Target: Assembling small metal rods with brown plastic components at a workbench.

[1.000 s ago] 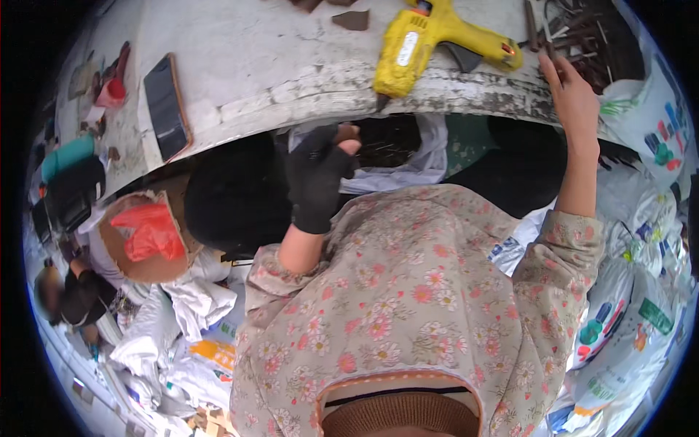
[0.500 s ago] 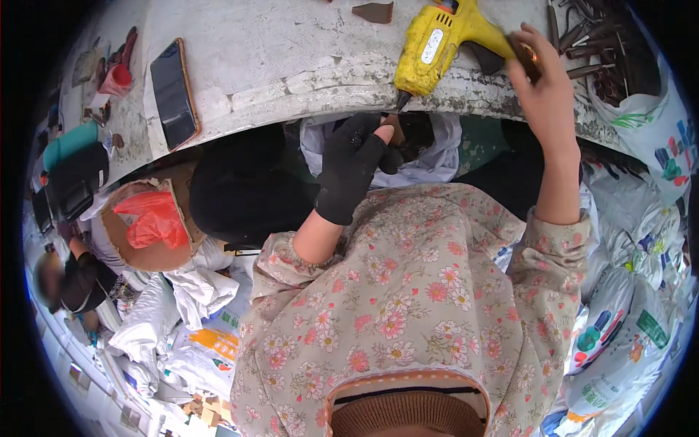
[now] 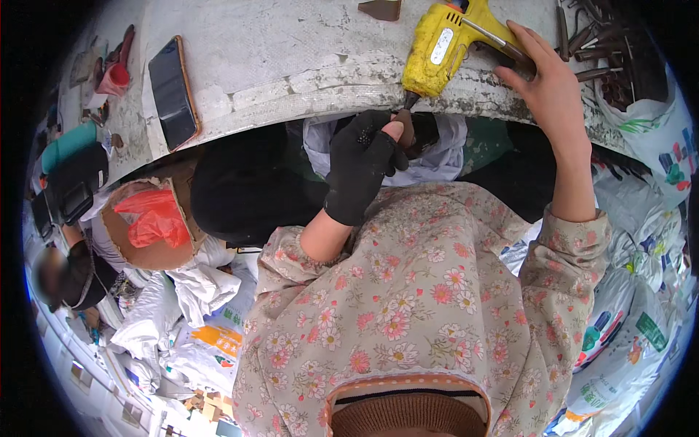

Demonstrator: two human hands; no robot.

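My left hand (image 3: pixel 362 156), in a black glove with the thumb tip bare, is closed on a small flat brown piece (image 3: pixel 407 130) just below the table edge. The piece meets the dark nozzle of a yellow glue gun (image 3: pixel 429 62), which lies on the table pointing toward me. My bare right hand (image 3: pixel 550 91) is beside the gun's handle, its fingers curled round the brown end of a thin metal rod (image 3: pixel 495 38). The rod's shaft crosses over the gun's handle. My palm hides part of the grip.
Several brown-handled metal rods (image 3: pixel 601 51) are piled at the table's right, above a white plastic bag (image 3: pixel 659 135). A phone (image 3: pixel 173 95) lies at left; a brown scrap (image 3: pixel 380 9) lies at the far edge. A carton with a red bag (image 3: pixel 153 218) stands left, near another person (image 3: pixel 84 273).
The rod's metal shaft now shows across the gun's handle, where only a brown end showed in my right hand. The brown piece in my left hand is now plainly visible by the nozzle.
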